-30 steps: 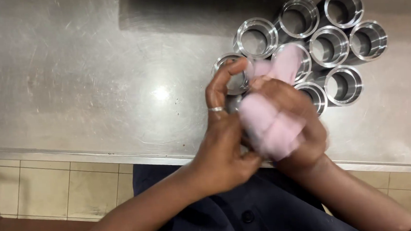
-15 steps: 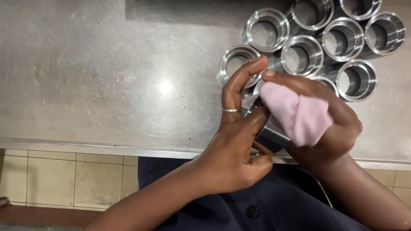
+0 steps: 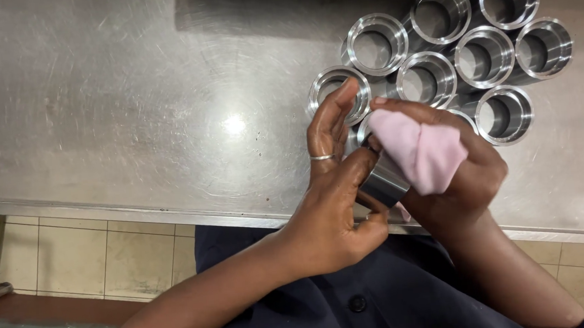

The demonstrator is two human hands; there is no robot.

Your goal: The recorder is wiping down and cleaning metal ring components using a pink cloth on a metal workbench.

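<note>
while the left hand (image 3: 335,202) clamps a steel sleeve (image 3: 384,182), the right hand (image 3: 465,180) grips a pink cloth (image 3: 423,150) against it. more sleeves (image 3: 481,58) stand on the table (image 3: 133,106).

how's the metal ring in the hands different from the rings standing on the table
The held ring is tilted, gripped by the left hand and partly covered by a pink cloth under the right hand. The standing rings sit upright and uncovered on the steel table, openings up, clustered together. Both look like the same shiny metal cylinders.
</note>
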